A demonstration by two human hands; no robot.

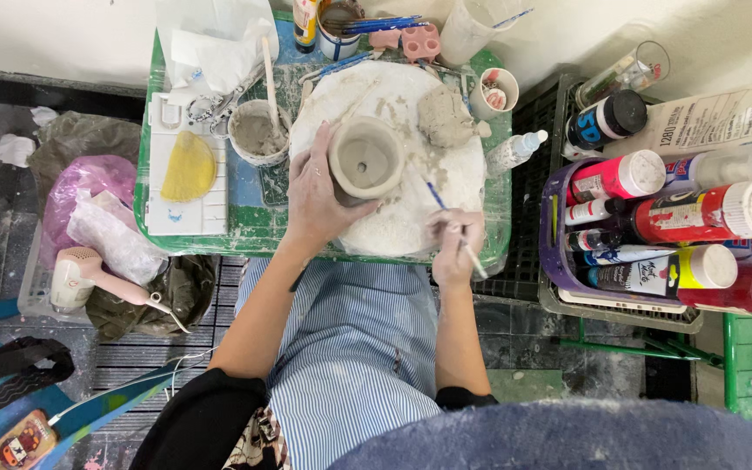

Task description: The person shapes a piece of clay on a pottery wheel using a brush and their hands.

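My striped apron (354, 365) fills the view nearest me, and just beyond it sits the green counter (254, 231) with the white round board (411, 204) on top. I take the clay pot (365, 158) as my landmark: it stands upright near the middle of that board, mouth facing up at me, so its long axis runs straight up from the board.

My left hand (315, 196) is the nearer one, wrapped against the pot's left side, fingers curled and pressed to the wall, thumb toward the rim. My right hand (453, 244) sits to the right of the pot and closer to me, apart from it, fingers pinched shut on a thin brush (450, 222). The brush slants up and left, its tip coming close to the pot's lower right flank; I cannot tell if it touches.

Beyond the pot and to its right lies a lump of clay (446, 115). Left of the pot stands a small cup of slip (257, 132), and farther left a yellow sponge (189, 167) on a white palette (186, 213).
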